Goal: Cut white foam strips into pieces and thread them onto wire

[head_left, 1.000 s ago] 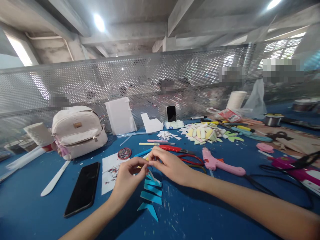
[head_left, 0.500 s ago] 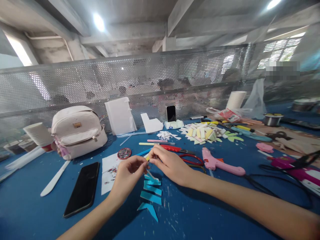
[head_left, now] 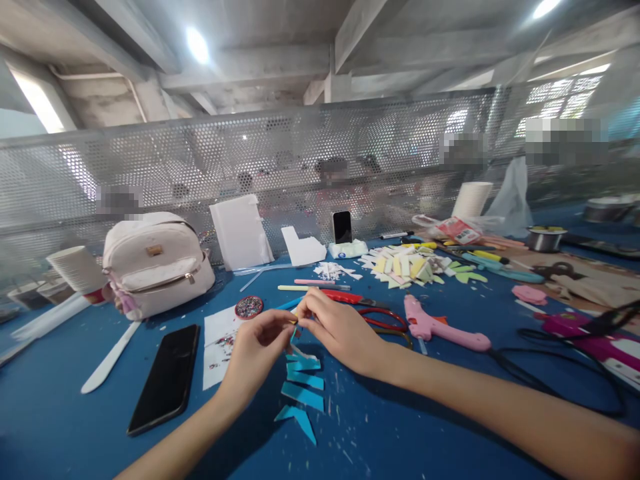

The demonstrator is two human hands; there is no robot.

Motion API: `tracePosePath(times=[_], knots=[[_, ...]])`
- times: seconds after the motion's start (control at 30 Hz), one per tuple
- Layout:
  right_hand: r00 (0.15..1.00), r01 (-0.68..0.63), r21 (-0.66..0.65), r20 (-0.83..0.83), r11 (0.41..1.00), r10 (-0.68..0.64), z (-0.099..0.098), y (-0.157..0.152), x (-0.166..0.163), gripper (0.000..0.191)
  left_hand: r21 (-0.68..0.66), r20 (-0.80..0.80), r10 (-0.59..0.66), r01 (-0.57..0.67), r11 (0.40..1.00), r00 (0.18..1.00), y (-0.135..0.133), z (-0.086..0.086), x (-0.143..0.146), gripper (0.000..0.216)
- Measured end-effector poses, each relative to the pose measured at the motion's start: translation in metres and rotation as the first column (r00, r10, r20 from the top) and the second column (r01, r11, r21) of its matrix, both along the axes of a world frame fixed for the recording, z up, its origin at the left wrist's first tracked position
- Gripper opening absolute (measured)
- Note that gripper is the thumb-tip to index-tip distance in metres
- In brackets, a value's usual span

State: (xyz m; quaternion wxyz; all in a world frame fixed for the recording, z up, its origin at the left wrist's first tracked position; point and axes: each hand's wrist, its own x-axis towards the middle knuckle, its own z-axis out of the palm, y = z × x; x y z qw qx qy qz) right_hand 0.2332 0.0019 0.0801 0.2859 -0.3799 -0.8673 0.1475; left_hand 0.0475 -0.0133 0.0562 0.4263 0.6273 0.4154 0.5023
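Note:
My left hand (head_left: 261, 343) and my right hand (head_left: 340, 328) meet fingertip to fingertip above the table, both closed in a pinch. Between them is a thin pale blue-and-white paper strip (head_left: 303, 352), its loose end hanging below my fingers; the pinched part is mostly hidden. Directly beneath, several bright blue paper strips (head_left: 303, 395) lie in a column, the nearest one a folded blue strip (head_left: 299, 420). Behind my right hand are red-handled scissors (head_left: 387, 320) and a red cutter (head_left: 343, 297).
To the right lies a pink glue gun (head_left: 445, 328) with a black cord. A black phone (head_left: 165, 379), a white sheet (head_left: 216, 357) and a round tin of glitter-like bits (head_left: 249, 307) are on the left. Farther back stand a backpack (head_left: 157, 267) and a pile of paper strips (head_left: 405, 265).
Both hands stay nearly in place with small finger movements. The loose end of the strip hangs slightly differently, and a bit of blue now shows below the fingertips.

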Motion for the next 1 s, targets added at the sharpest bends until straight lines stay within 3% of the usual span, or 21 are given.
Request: tracePosePath(times=[0.53,0.7,0.87,1.0], knots=[[0.996,-0.059,-0.022,-0.072,0.998,0.057,-0.0015,-0.0017,0.0005,0.010,0.001,0.021,-0.014,0.014,1.000,1.000,-0.0028,0.0022,0.0005,0.009],[0.974,-0.088,-0.133,-0.221,0.987,0.057,-0.0020,0.0005,-0.0023,0.008,-0.039,0.080,-0.071,0.074,0.996,0.994,-0.0038,0.0018,0.0025,0.019],[0.894,-0.190,-0.268,-0.446,0.944,0.053,-0.0060,0.0049,-0.0056,0.007,-0.130,0.135,-0.087,0.105,0.986,0.987,-0.0017,-0.0001,0.0021,0.028],[0.864,-0.230,-0.300,-0.502,0.926,0.053,-0.0080,0.0074,-0.0061,0.007,-0.195,0.174,-0.104,0.138,0.971,0.979,0.0002,-0.0028,-0.0005,0.034]])
